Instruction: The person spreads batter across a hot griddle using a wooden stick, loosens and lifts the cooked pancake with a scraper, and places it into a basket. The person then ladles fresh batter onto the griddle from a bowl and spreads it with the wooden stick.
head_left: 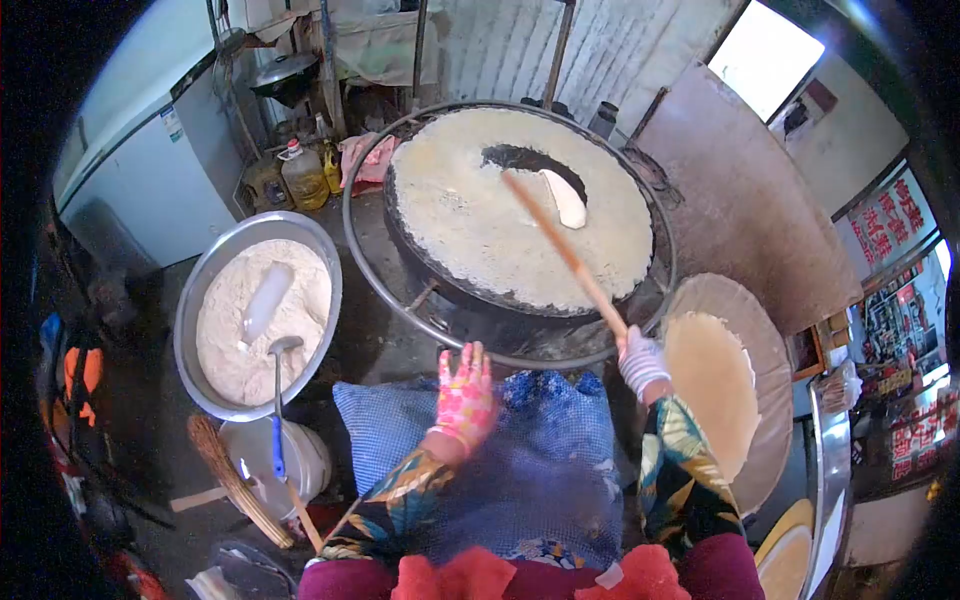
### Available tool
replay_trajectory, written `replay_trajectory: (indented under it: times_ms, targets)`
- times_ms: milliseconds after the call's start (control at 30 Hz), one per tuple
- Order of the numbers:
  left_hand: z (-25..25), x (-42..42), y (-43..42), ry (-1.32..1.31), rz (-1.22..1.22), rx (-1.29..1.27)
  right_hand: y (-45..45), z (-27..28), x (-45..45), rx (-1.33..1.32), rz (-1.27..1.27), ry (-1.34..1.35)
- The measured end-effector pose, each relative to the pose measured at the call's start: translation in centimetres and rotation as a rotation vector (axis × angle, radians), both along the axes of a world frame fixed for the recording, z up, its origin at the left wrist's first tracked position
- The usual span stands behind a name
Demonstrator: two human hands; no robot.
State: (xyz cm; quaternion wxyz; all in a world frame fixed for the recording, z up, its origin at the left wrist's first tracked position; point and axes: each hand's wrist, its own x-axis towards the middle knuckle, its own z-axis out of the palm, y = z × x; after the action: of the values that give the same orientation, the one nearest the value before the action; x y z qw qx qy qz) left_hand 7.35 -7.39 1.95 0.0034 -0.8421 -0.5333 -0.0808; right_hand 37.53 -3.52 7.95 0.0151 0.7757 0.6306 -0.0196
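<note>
My right hand (643,363), in a striped glove, is closed round the lower end of a long wooden stick (565,250). The stick's far end reaches over a large round griddle (440,278), beside a smooth white lump of batter (565,200). Pale batter (480,230) coats most of the griddle, and a dark bare patch shows near its middle. My left hand (466,395), in a pink patterned glove, has its fingers stretched out above a blue cloth (560,430), near the metal ring (395,300) around the griddle. Nothing shows in that hand.
To the left stands a metal basin (190,320) of pale batter holding a ladle (279,375). Below are a white bucket (310,455) and a straw brush (235,480). A round tray (780,400) with thin flatbread (708,385) sits at the right. Oil bottles (303,180) stand behind.
</note>
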Motion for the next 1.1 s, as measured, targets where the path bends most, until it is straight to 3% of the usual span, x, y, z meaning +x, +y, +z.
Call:
replay_trajectory:
  times_ms: [33,100,233,367,433,633,700,800,900,967,1100]
  targets:
    - [0.1,-0.9,0.1,-0.006,-0.002,0.010,-0.1,-1.2,1.0,-0.056,-0.010,-0.011]
    - [-1.9,-2.8,1.1,0.091,-0.010,0.135,0.8,-4.7,5.1,0.111,-0.162,-0.017]
    - [1.2,-5.3,2.1,0.032,0.039,0.054,1.4,-0.7,2.4,0.074,-0.105,-0.002]
    - [2.3,-6.7,3.6,0.066,0.151,0.052,0.8,-1.6,3.7,-0.013,-0.050,-0.050]
    - [2.6,-7.7,4.8,0.074,0.200,0.042,1.9,-2.7,5.4,0.101,-0.188,-0.017]
    - [3.1,-10.5,8.2,0.133,0.314,-0.043,0.5,-1.2,3.5,0.007,-0.041,-0.050]
    - [3.7,-11.4,9.6,0.183,0.358,-0.082,0.6,-4.2,6.7,0.039,-0.118,-0.026]
    - [3.0,-13.2,11.3,0.133,0.407,-0.002,1.6,-2.0,6.0,0.088,-0.165,0.069]
    - [7.7,-8.8,8.6,0.098,0.287,-0.030,0.6,-1.1,4.0,0.058,-0.074,0.034]
    - [4.3,-5.3,5.9,-0.122,0.068,0.174,-0.1,-1.0,3.4,-0.115,-0.046,0.041]
    - [1.9,0.7,1.1,-0.118,-0.077,0.059,0.0,-1.9,5.5,0.093,-0.208,0.121]
